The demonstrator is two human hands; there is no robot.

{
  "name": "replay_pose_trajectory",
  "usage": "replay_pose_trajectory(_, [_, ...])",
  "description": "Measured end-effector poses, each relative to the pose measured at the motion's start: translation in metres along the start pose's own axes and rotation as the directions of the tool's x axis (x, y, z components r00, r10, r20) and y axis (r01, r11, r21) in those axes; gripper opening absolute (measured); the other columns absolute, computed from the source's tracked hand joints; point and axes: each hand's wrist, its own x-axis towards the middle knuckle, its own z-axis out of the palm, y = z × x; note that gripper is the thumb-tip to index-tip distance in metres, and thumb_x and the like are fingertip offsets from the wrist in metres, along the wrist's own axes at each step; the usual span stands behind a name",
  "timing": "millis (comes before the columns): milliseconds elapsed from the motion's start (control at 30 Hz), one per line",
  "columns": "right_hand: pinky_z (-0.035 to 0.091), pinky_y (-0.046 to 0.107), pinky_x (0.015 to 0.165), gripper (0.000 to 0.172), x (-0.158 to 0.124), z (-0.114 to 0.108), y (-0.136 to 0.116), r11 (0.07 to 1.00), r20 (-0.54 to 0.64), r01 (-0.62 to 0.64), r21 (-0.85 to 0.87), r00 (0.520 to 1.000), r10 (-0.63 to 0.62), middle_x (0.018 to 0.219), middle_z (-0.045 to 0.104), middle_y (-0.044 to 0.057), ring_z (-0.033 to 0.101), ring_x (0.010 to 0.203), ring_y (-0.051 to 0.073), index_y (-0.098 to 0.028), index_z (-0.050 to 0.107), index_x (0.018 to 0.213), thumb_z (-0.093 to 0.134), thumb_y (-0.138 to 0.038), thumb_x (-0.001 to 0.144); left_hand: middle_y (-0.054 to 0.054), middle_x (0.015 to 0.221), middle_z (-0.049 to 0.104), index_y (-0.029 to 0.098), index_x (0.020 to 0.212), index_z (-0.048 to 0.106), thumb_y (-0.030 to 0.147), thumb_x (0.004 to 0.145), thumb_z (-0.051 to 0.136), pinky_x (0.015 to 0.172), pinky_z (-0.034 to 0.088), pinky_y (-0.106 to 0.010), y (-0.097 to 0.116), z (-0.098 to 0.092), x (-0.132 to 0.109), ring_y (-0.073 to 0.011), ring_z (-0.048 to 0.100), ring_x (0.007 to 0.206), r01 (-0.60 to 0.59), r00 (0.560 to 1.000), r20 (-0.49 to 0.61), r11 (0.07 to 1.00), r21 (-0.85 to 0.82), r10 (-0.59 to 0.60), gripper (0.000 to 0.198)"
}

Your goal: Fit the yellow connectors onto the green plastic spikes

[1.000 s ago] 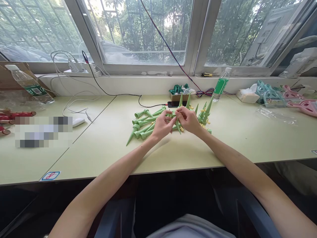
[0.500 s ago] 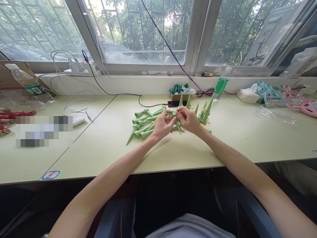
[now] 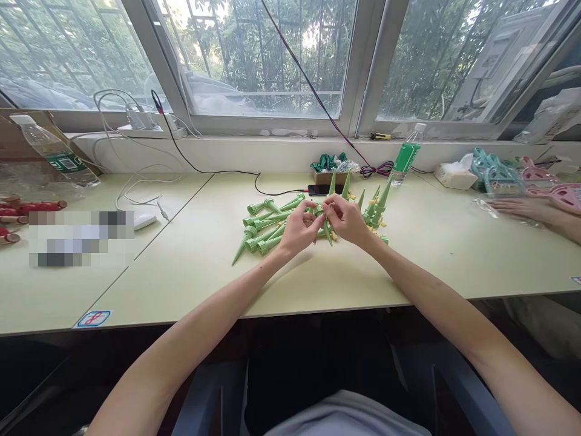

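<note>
Fingers of my left hand (image 3: 299, 229) and my right hand (image 3: 345, 219) meet over the table, closed around one green plastic watering spike (image 3: 327, 231). Its pointed end slants down below my fingers, and its upper part is largely hidden by them. To the left lie several loose green spikes (image 3: 267, 227) with ribbed, open collars. On the right, several spikes with small yellow valves (image 3: 376, 209) stand point up, close to my right hand.
A phone (image 3: 318, 190) on a cable lies behind the spikes, before a small box (image 3: 333, 177). A water bottle (image 3: 407, 155) and tissue pack (image 3: 455, 173) stand right. Another person's hand (image 3: 521, 209) rests on a clear plastic bag by pink clips (image 3: 556, 195). A white mouse (image 3: 145, 221) lies left.
Another person's hand has come in from the right edge onto the clear plastic bag. My own hands stay in the same place with the spike.
</note>
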Motion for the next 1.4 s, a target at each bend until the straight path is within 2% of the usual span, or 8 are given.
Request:
replay_pose_trajectory(500, [0.031, 0.025, 0.051, 0.024, 0.0003, -0.0005, -0.0011, 1.0, 0.005, -0.009, 0.01, 1.0, 0.009, 0.057, 0.05, -0.004, 0.04, 0.048, 0.011, -0.021, 0.056, 0.088, 0.05, -0.041, 0.1, 0.005, 0.06, 0.061, 0.021, 0.106, 0.049, 0.05, 0.088, 0.064, 0.041, 0.04, -0.02, -0.0013, 0.0003, 0.0006, -0.0089, 0.054, 0.04, -0.013, 1.0, 0.0, 1.0, -0.011, 0.013, 0.037])
replay_pose_trajectory(667, [0.032, 0.025, 0.052, 0.024, 0.0004, -0.0006, 0.0001, 1.0, 0.012, -0.003, 0.007, 1.0, 0.003, 0.059, 0.053, -0.003, 0.042, 0.049, 0.011, -0.02, 0.057, 0.088, 0.05, -0.04, 0.1, 0.006, 0.061, 0.06, 0.022, 0.105, 0.047, 0.047, 0.089, 0.064, 0.042, 0.04, -0.02, -0.0011, 0.0001, 0.0002, -0.0085, 0.052, 0.04, -0.031, 1.0, 0.005, 0.999, -0.011, 0.031, 0.035])
replay_pose_trajectory(867, [0.032, 0.025, 0.052, 0.022, 0.0009, -0.0006, -0.0009, 1.0, 0.01, 0.004, 0.021, 1.0, -0.004, 0.059, 0.054, -0.003, 0.043, 0.049, 0.011, -0.02, 0.055, 0.087, 0.05, -0.038, 0.099, 0.006, 0.061, 0.057, 0.022, 0.103, 0.044, 0.04, 0.091, 0.062, 0.042, 0.033, -0.019, -0.0007, 0.0006, -0.0001, -0.0076, 0.048, 0.04, -0.075, 0.997, -0.018, 0.995, 0.07, 0.077, 0.028])
replay_pose_trajectory(1033, [0.031, 0.025, 0.052, 0.018, 0.0001, -0.0008, -0.0001, 0.999, 0.007, -0.014, 0.044, 1.0, 0.014, 0.056, 0.051, -0.005, 0.043, 0.048, 0.011, -0.021, 0.052, 0.091, 0.05, -0.038, 0.099, 0.006, 0.061, 0.057, 0.022, 0.102, 0.045, 0.041, 0.09, 0.062, 0.043, 0.03, -0.019, -0.0003, 0.0011, -0.0003, -0.0071, 0.046, 0.04, -0.108, 0.993, -0.038, 0.986, 0.123, 0.114, 0.029])
replay_pose_trajectory(1400, [0.031, 0.025, 0.051, 0.014, 0.0006, -0.0019, 0.0022, 0.998, 0.004, -0.038, 0.049, 0.999, 0.038, 0.053, 0.05, -0.007, 0.039, 0.045, 0.01, -0.022, 0.048, 0.09, 0.049, -0.034, 0.099, 0.006, 0.061, 0.058, 0.023, 0.102, 0.047, 0.038, 0.09, 0.063, 0.048, 0.032, -0.02, -0.0011, 0.0022, -0.0001, -0.0072, 0.042, 0.043, -0.145, 0.984, -0.07, 0.964, 0.224, 0.164, 0.025])
